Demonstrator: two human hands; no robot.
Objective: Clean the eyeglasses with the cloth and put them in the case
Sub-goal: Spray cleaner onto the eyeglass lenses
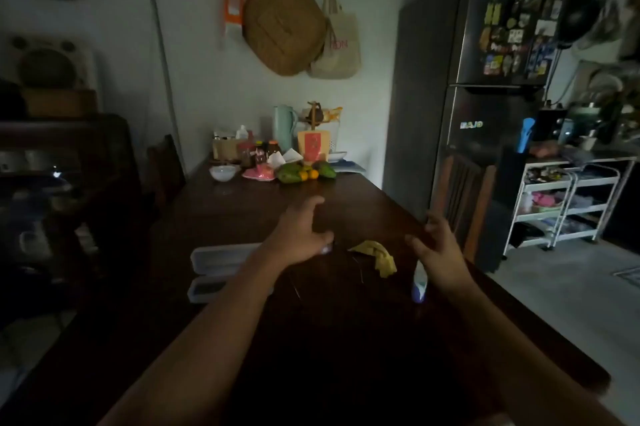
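"On the worktop [346,204] in front of me, both forearms are stretched out over the dark wood. The left grip [300,235] has its fingers spread and loosely curved, thumb raised, and it closes on nothing I can see."

"And the right?"

"The right grip [439,254] hovers near the worktop's right edge, fingers apart and relaxed, holding nothing."

"Where are the eyeglasses?"

"Hard to read in this light. There is a purplish glint just under the left fingertips and two thin pale lines running back toward me. I take that for the eyeglasses [327,249], lying on the wood between the two grips. Whether the fingertips touch them, I cannot tell."

"Cloth and case?"

"The yellow cloth [375,257] lies crumpled between the grips, nearer the right one and just beside one of those pale lines. The case [221,269] lies open to the left of my left forearm, its two pale halves side by side; the forearm crosses over its right end."

"Anything else close by?"

"A small white-and-blue bottle [419,287] shows just below my right wrist. At the far end of the worktop sit a white bowl [222,173], green and orange fruit [306,172] and some jars. A dark fridge [485,79] covered in magnets stands to the right, with a wooden chair [464,197] in front of it."
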